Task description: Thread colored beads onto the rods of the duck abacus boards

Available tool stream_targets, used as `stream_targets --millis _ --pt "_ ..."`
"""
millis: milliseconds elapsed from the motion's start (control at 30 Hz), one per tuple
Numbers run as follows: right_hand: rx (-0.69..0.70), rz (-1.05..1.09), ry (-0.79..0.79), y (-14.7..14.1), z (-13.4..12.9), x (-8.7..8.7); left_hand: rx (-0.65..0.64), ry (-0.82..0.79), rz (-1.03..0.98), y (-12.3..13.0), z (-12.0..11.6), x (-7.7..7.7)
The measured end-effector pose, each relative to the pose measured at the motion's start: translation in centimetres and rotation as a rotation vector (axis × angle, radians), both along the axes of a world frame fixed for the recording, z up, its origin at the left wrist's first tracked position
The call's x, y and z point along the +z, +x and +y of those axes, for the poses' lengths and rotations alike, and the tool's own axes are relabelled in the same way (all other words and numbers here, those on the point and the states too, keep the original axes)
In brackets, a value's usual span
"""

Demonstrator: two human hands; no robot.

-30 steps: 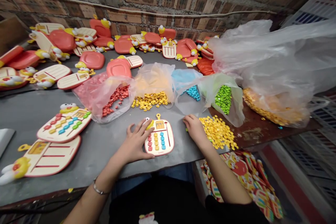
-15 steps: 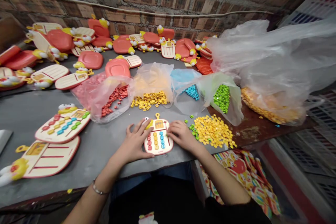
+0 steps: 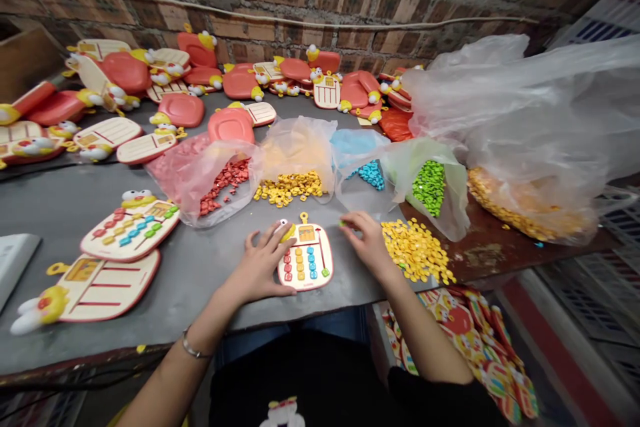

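Observation:
A cream toy board (image 3: 316,238) with a yellow cartoon head lies flat at the table's front edge. Red, yellow and blue beads fill three of its slots, and one green bead (image 3: 325,272) sits low in the right-hand slot. My left hand (image 3: 261,261) grips the board's left side, fingers over the head and thumb at the lower edge. Just right of the board, my right hand (image 3: 369,243) pinches a small green bead (image 3: 342,223) between its fingertips. Beside that hand spreads a pile of yellow pieces (image 3: 415,250).
Open bags of red beads (image 3: 225,183), yellow beads (image 3: 290,188), blue beads (image 3: 371,175) and green beads (image 3: 429,188) stand behind the board. A finished-looking board (image 3: 131,230) overlaps a bare one (image 3: 107,287) at left. More red-backed toys (image 3: 240,80) line the brick wall.
A green bead now sits in the board's right-hand slot. My right hand has moved off the board to the right and up, with another green bead in its fingertips. My left hand stays.

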State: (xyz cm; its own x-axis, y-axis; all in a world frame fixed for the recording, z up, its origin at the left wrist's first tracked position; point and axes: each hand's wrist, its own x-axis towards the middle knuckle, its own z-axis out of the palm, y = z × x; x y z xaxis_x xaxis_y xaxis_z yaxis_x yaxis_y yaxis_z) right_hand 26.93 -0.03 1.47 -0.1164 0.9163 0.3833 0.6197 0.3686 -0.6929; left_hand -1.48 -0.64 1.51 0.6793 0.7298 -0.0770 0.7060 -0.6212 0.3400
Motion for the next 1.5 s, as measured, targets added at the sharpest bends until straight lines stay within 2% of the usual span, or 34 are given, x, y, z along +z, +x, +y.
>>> stream_targets --millis 100,267,433,567,600,667,767,833,933,1033,1133,1200,1300,1400,1500 --pt "0.117 -0.074 -0.007 -3.3 0.1 0.0 0.0 0.016 -0.013 -0.1 0.0 -0.2" --pt "0.072 -0.293 0.006 -5.2 1.2 -1.6 -0.007 0.031 -0.01 -0.1 -0.1 -0.3" --pt "0.041 -0.361 -0.027 -5.0 0.9 -1.1 -0.005 0.029 -0.007 -0.1 -0.1 -0.3" --pt "0.228 -0.274 -0.106 -3.8 0.2 0.5 -0.001 0.019 -0.01 -0.1 -0.1 -0.3" --pt "0.239 -0.243 -0.118 -3.2 0.0 0.8 0.001 0.018 -0.011 -0.1 -0.1 -0.3" --pt "0.133 -0.231 -0.093 -1.4 -0.2 0.9 0.003 0.012 -0.011 -0.1 0.0 -0.3" --pt "-0.147 -0.359 -0.058 1.3 -0.1 -0.1 0.003 0.005 -0.012 -0.1 0.0 -0.2" --pt "-0.209 -0.411 -0.109 2.3 0.0 -0.8 0.005 0.006 -0.012 -0.1 0.0 -0.2" --pt "-0.127 -0.275 -0.132 1.6 0.3 -1.0 0.004 0.01 -0.001 -0.2 0.0 -0.2" --pt "0.027 -0.102 -0.089 -1.1 0.7 -0.6 -0.004 0.019 0.017 -0.1 0.0 -0.2" --pt "0.141 -0.112 -0.069 -3.6 1.3 -0.9 -0.009 0.031 0.016 -0.1 0.0 -0.2" --pt "0.15 -0.157 -0.036 -4.4 1.6 -1.4 -0.004 0.036 0.008 -0.1 0.0 -0.3" --pt "0.142 -0.201 0.005 -4.1 1.2 -1.3 0.001 0.033 -0.004 -0.2 0.0 -0.4" --pt "0.179 -0.205 -0.054 -2.3 -0.3 -0.3 0.001 0.027 -0.002 -0.2 0.0 -0.4" --pt "0.013 -0.346 -0.113 0.1 -2.1 0.4 -0.005 0.022 0.014 -0.2 0.0 -0.3"
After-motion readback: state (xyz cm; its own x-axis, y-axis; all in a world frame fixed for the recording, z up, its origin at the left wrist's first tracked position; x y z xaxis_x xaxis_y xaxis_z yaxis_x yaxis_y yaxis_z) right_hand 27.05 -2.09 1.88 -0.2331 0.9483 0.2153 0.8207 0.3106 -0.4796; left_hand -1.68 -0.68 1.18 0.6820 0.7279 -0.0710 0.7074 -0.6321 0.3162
